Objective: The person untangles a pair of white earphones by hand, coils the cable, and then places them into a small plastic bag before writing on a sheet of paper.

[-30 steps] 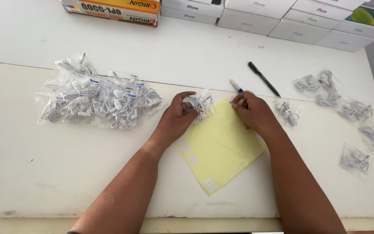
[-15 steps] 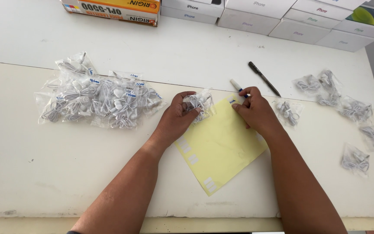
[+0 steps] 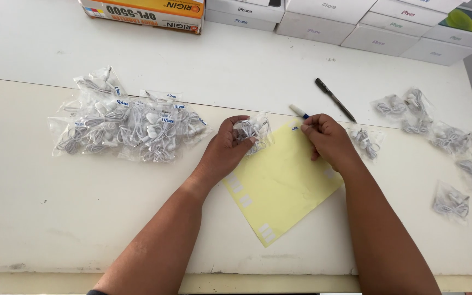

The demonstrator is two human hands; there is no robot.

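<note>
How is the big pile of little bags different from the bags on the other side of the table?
The heap of clear plastic earphone bags near the left hand is stacked together, and its bags carry small white labels. The scattered clear earphone bags beyond the right hand lie mostly apart, flat on the table, and show no labels. Both groups hold coiled white earphones.

A heap of small clear bags of white earphones (image 3: 129, 128), each with a little white label, lies at the left of the white table (image 3: 55, 218), and one such clear bag (image 3: 251, 132) sits in the left hand (image 3: 226, 150). More bags (image 3: 438, 142) lie scattered at the right. A yellow label sheet (image 3: 279, 180) (few white stickers left) lies in the middle; white boxes (image 3: 356, 22) and an orange carton (image 3: 146, 12) line the far edge.
</note>
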